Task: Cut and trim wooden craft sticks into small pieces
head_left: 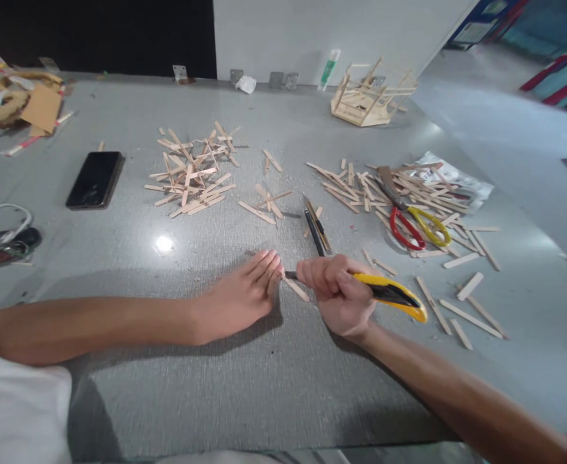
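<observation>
My left hand (254,287) lies on the table with its fingers pressed together, holding down a wooden craft stick (297,289). One end of the stick shows beyond the fingertips; the rest is hidden under them. Wrapped in my right hand (339,290) is a utility knife with a yellow and black handle (394,296). Its dark blade points left, close to my left fingertips and the stick. Just behind my right hand lie a black pen-like tool (314,232) and a thin brass-coloured craft tool (321,229).
Loose craft sticks (191,174) pile up at back left, with another pile (351,187) at right. Red-and-yellow-handled scissors (409,219) rest on that pile. A stick-built frame (368,106) and a glue tube (329,69) stand by the wall. A phone (95,180) lies left, near white cables (10,225).
</observation>
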The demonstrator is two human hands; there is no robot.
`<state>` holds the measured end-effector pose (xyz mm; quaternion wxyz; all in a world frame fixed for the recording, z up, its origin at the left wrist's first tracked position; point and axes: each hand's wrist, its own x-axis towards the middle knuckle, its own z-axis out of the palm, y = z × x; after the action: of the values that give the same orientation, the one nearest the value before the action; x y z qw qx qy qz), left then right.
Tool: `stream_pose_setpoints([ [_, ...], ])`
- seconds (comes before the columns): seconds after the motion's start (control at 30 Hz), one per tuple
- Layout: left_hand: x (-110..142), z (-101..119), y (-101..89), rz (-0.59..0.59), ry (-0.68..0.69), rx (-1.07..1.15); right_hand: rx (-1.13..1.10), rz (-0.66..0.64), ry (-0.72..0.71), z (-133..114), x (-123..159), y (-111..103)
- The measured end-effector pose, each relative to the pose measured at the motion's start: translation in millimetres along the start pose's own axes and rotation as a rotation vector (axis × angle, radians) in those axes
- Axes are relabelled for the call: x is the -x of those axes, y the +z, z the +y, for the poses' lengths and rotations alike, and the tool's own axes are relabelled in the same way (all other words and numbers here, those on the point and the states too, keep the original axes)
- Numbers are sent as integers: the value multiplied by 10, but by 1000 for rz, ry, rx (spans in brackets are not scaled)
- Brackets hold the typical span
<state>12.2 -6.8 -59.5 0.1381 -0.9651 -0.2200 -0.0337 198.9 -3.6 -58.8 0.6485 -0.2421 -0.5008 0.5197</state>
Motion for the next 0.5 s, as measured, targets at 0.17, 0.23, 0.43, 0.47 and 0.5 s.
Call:
stream_pose_setpoints([
  [0.17,0,-5,3,-12,2,16,21,-44,-18,14,11,-18],
  [0.23,0,-9,1,-20,5,-2,29,-55,-31,23,19,-19],
  [0.43,-18,-16,-29,-40,-6,21,20,-46,-13,10,-22,-13],
  [0.47,-21,-16,-32,-38,-8,15,12,-39,-9,2,-35,-9],
  [0.5,-22,-16,-34,-32,-6,6,4,-32,-6,-6,-46,-5],
])
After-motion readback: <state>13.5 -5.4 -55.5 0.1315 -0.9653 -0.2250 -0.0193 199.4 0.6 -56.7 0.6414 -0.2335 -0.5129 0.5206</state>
